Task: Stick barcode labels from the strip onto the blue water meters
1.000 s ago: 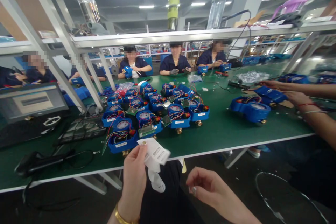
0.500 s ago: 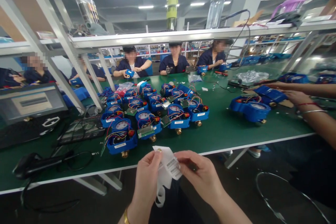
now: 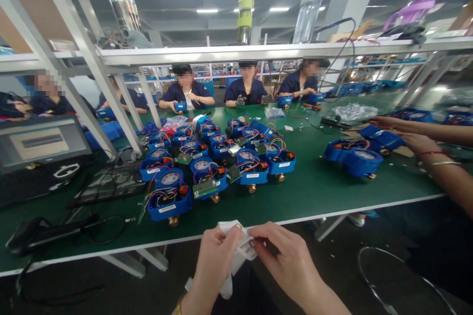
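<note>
A white strip of barcode labels (image 3: 247, 249) is held in front of the table edge. My left hand (image 3: 215, 262) is closed round it, thumb on top, and its loose lower end hangs beneath that hand. The fingertips of my right hand (image 3: 286, 256) pinch the strip's right edge by the printed barcode. Beyond my hands stand several blue water meters (image 3: 170, 196) with open housings, coloured wires, green circuit boards and brass fittings. Whether a label has lifted off its backing is hidden by my fingers.
The green table (image 3: 295, 202) carries a black handheld scanner (image 3: 35, 236) and a laptop (image 3: 42, 142) at left. A co-worker's hands (image 3: 416, 140) hold a blue housing (image 3: 380, 138) at right. Other people sit across the table. A shelf (image 3: 229, 53) with bottles crosses above.
Both hands have moved slightly down with the label strip. My left hand now covers more of it, and the hanging end has shifted. The meters stay in place.
</note>
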A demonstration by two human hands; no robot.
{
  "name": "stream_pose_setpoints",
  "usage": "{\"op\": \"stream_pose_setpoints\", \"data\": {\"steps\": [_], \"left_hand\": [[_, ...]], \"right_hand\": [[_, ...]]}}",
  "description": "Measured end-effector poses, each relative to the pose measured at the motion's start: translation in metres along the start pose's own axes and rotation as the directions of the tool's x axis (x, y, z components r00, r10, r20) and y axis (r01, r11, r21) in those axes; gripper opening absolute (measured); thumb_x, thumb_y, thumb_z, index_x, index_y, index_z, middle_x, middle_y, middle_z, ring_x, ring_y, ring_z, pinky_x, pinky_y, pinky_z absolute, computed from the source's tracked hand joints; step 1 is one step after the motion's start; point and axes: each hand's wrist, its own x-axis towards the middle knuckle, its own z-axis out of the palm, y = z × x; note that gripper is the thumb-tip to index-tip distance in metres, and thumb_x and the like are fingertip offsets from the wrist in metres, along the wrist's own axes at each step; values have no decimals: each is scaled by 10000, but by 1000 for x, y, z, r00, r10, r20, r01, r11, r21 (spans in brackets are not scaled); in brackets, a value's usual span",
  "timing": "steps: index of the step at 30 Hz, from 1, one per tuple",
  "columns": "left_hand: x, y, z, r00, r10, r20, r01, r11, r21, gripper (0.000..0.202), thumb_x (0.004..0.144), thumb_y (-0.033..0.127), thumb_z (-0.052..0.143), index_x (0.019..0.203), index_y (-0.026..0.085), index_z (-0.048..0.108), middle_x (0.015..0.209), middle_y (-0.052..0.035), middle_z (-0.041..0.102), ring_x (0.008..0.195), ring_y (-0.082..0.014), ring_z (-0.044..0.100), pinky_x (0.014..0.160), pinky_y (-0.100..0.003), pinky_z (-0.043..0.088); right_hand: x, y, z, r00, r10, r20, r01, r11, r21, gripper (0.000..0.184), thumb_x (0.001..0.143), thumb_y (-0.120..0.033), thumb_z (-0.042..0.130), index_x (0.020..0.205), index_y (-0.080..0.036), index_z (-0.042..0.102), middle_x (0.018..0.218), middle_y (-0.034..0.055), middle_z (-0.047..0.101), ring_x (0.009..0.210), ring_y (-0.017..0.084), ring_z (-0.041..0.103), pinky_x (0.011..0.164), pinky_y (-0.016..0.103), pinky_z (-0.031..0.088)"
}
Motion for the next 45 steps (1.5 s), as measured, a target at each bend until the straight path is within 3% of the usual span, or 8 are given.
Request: {"op": "stream_pose_setpoints", "data": {"steps": [4,8,11,14,19,28,38,45], "left_hand": [[3,-3,-1,999,-45,8,45,999,-28,384,611,491,665,510,125,612,490,-14,529,485,-116,388,484,-240,281],[7,-8,-5,995,-103,8,104,989,-108,449,585,563,687,601,115,668,523,-52,605,518,-170,498,522,-258,354],[9,-11,-8,992,-125,14,126,983,-135,467,575,572,722,617,109,674,538,-60,622,534,-176,516,530,-257,360],[9,-13,-7,992,-124,36,128,980,-150,501,585,604,721,633,108,672,541,-60,622,529,-171,511,527,-257,362],[5,-12,-3,990,-104,93,116,984,-137,590,567,701,679,576,112,651,521,-71,610,520,-173,507,533,-266,371],[-1,-6,-4,989,-16,146,14,1000,18,371,610,471,680,547,105,674,497,-37,558,467,-121,391,486,-247,255],[-2,-3,-4,971,23,237,-31,999,33,342,655,451,633,517,138,649,510,-19,529,498,-126,374,503,-258,240],[-6,3,-5,958,5,285,-9,1000,14,390,659,462,705,489,118,641,463,-3,489,480,-101,336,486,-244,212]], "right_hand": [[-6,-4,-2,988,-146,-42,137,976,-169,135,955,-147,505,959,-229,612,910,35,607,771,149,585,671,239,467],[-9,-3,-6,988,-20,-152,43,988,151,111,938,-148,531,939,-237,598,940,46,525,818,149,562,675,229,479],[-7,0,-5,985,45,-167,4,961,278,189,931,-151,539,1091,-248,564,1027,62,549,927,174,568,761,253,504],[-6,2,1,994,-5,-107,27,979,203,279,911,-111,518,1153,-247,545,1018,47,599,881,156,599,771,235,523],[-9,4,10,982,-9,-190,25,996,85,383,877,-77,524,1214,-256,502,947,14,640,759,127,621,723,198,542],[-12,6,5,995,83,-56,-79,995,60,521,852,-88,462,1317,-305,376,953,-35,636,776,96,608,757,169,513],[-17,3,1,998,29,-52,-32,997,-65,435,887,-127,442,1289,-283,381,903,-21,641,772,129,621,732,226,508],[-15,-2,-4,999,41,-12,-41,999,3,471,858,-100,425,1286,-288,368,897,-40,634,777,104,613,753,183,497]]}}
